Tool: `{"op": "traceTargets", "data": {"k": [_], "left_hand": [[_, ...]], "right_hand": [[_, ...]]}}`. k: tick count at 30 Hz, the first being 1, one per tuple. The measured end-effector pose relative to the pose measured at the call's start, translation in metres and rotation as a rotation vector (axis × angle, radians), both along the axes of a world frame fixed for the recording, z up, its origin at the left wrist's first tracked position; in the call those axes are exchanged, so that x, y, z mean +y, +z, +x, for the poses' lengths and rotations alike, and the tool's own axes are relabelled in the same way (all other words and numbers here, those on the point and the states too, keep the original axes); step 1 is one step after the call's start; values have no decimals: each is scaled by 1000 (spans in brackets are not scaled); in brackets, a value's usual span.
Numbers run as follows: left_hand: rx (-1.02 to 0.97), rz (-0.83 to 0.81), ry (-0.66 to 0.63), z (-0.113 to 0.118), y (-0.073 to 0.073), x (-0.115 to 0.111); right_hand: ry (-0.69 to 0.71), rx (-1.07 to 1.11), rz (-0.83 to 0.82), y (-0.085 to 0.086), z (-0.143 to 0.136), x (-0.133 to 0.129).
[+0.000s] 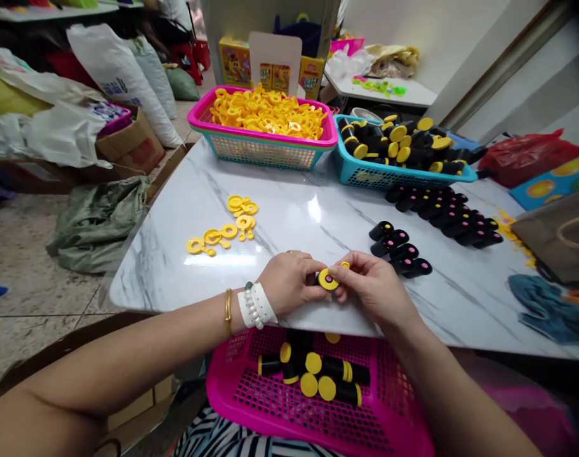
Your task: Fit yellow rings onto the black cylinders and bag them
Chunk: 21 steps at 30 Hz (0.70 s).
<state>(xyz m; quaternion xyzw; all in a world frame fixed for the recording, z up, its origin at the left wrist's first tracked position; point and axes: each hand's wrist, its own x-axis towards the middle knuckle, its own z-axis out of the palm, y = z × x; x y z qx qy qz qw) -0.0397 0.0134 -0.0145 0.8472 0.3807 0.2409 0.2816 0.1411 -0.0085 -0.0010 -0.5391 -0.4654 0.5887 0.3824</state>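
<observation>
Near the table's front edge, my left hand [293, 283] is closed around a black cylinder, mostly hidden by the fingers. A yellow ring piece [326, 280] with a small tab sits on the cylinder's end, a pink dot at its centre. My right hand [372, 282] pinches this ring piece from the right. Several loose yellow ring pieces [213, 237] lie to the left on the table. To the right stand or lean black cylinders [397, 244] with pink or yellow dots. Below the edge, a magenta basket [223, 406] holds black cylinders with yellow caps.
At the table's back, a pink-rimmed basket [270, 135] is heaped with yellow rings. Beside it a blue basket [389, 179] holds yellow-capped black cylinders. More black cylinders [449, 212] form rows at right, near a blue cloth [544, 311]. Sacks [113, 70] stand on the floor at left.
</observation>
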Motion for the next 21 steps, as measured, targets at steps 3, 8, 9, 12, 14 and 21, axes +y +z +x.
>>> {"op": "traceTargets", "data": {"k": [3, 8, 9, 12, 14, 21], "left_hand": [[12, -107, -7, 0, 7, -1], [-65, -316, 35, -1, 19, -4], [-99, -389, 37, -2, 20, -4], [-227, -636, 8, -1, 20, -3], [-300, -770, -26, 0, 18, -3], [-338, -445, 148, 1, 6, -23]], "right_hand": [[-4, 4, -8, -1, -1, -1], [-6, -78, 97, -2, -1, -6], [-3, -89, 106, -3, -2, -8], [-17, -111, 137, -5, -5, -13], [-70, -149, 207, -7, -7, -16], [-98, -101, 224, -12, -11, -20]]}}
